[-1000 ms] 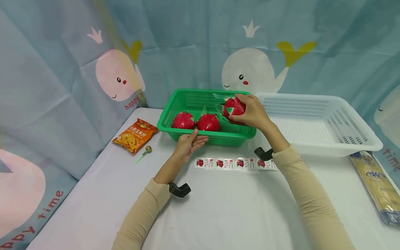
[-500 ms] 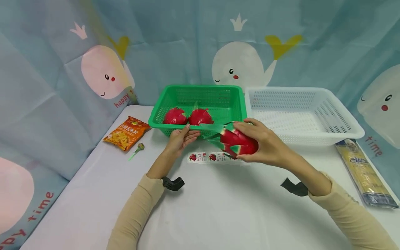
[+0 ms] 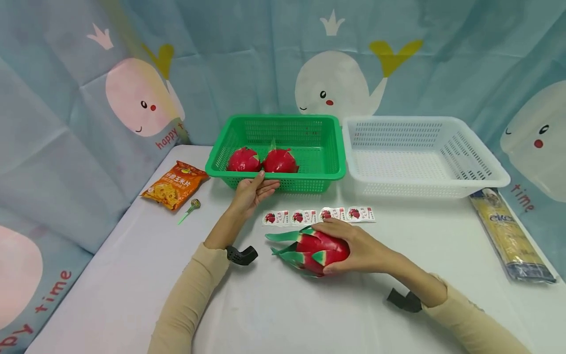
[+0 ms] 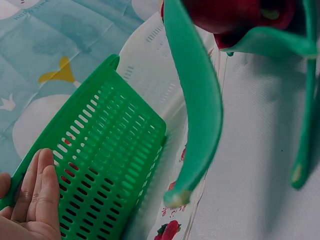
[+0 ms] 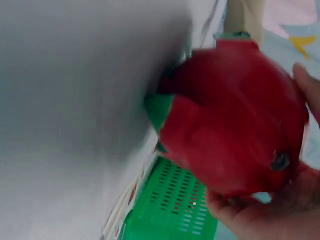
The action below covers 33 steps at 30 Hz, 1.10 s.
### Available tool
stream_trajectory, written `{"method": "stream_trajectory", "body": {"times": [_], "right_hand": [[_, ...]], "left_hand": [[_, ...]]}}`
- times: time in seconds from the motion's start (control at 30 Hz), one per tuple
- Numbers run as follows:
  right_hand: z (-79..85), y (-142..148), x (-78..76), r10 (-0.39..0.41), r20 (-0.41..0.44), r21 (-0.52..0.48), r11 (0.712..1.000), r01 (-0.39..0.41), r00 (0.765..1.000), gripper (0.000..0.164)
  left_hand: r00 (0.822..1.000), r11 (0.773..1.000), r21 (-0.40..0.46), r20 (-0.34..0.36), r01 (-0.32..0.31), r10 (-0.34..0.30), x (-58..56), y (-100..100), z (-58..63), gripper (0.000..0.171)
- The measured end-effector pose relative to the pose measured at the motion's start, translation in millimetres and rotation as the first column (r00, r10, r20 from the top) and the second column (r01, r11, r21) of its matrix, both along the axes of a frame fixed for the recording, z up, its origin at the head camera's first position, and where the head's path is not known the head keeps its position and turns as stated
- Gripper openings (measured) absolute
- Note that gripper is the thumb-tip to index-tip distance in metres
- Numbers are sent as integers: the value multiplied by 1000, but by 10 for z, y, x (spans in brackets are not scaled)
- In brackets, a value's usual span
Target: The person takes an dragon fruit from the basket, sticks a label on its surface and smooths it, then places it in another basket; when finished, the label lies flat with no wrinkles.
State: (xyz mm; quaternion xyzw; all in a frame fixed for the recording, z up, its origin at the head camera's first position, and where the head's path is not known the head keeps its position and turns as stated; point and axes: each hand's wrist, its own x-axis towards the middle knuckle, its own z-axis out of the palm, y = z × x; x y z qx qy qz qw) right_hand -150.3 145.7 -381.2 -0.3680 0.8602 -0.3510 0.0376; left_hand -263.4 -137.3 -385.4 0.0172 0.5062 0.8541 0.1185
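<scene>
My right hand grips a red dragon fruit with green leaf tips, low over the white table in front of the sticker strip. Thumb and fingers span its rounded end, and its leaves point left; the right wrist view shows this dragon fruit close up. My left hand holds the front rim of the green basket, thumb at the rim and fingers stretched along the outer wall. In the left wrist view, the fingers lie against the slotted wall. Two more dragon fruits sit in the basket's left half.
A strip of dragon fruit stickers lies before the basket. To its right stands a white basket. An orange snack bag and a lollipop lie at left, a long yellow packet at right. Whale-print cloth hangs behind.
My right hand has brought the dragon fruit out of the green basket, toward me and down near the table. My left hand stays at the basket rim. The head view has shifted slightly.
</scene>
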Motion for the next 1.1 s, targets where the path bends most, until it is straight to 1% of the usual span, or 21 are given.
{"method": "stream_trajectory", "body": {"times": [0.07,0.2,0.27,0.3,0.4,0.5,0.57,0.63,0.67,0.73,0.8,0.87,0.9,0.93,0.97,1.0,1.03,1.07,1.1], "right_hand": [[-6,-12,0,18,12,13,1000,-18,1000,80],[-47,-5,16,78,-47,29,997,-77,996,85],[-58,9,16,92,-79,26,996,-90,993,86],[-57,16,13,95,-79,23,995,-93,992,86],[-44,40,-8,95,-60,27,995,-94,994,83],[-26,91,-52,86,-42,18,996,-85,995,73],[-9,154,-128,49,-11,-8,999,-49,999,62],[12,228,-262,-19,24,-34,999,20,1000,50],[20,263,-346,-61,36,-30,998,62,997,44],[15,323,-529,-146,47,4,989,146,988,36],[-7,353,-687,-211,28,64,976,209,977,32],[-46,358,-801,-239,-6,135,962,237,971,31],[-63,350,-840,-238,-18,159,958,238,971,31],[-79,341,-867,-235,-28,181,955,236,972,31],[-95,329,-886,-225,-45,202,952,229,973,31],[-110,319,-900,-207,-67,218,952,217,976,31],[-125,308,-912,-191,-87,229,951,206,978,31],[-138,302,-920,-174,-109,238,951,196,979,31],[-149,297,-926,-164,-120,241,952,189,979,30]], "left_hand": [[1000,1000,-1,1,4,-4,-5,-3,0,27],[1000,1000,0,14,-2,2,-7,-2,0,27],[1000,1000,6,18,-5,5,-8,-3,6,27],[1000,1000,8,19,-5,5,-9,-5,10,27],[1000,1000,5,15,-2,2,-11,-11,16,27],[1000,1000,-6,12,8,-8,-12,-18,11,28],[1000,1000,-11,11,21,-21,-13,-25,10,29],[1000,1000,-12,13,26,-26,-11,-43,20,30],[1000,1000,-15,11,26,-26,-9,-56,27,30],[1000,1000,-20,8,24,-24,-3,-82,39,29],[1000,1000,-20,9,19,-19,0,-106,39,28],[1000,999,-30,9,18,-18,3,-120,29,28],[1000,999,-39,10,15,-15,4,-125,20,29],[1000,998,-57,9,14,-13,7,-131,9,32],[1000,996,-94,2,11,-11,11,-137,-3,35],[1000,989,-148,-9,6,-7,18,-143,-17,37],[1000,976,-216,-26,4,-10,26,-152,-32,40],[999,954,-300,-48,1,-17,36,-163,-47,41],[997,923,-385,-71,-1,-29,48,-176,-63,41]]}}
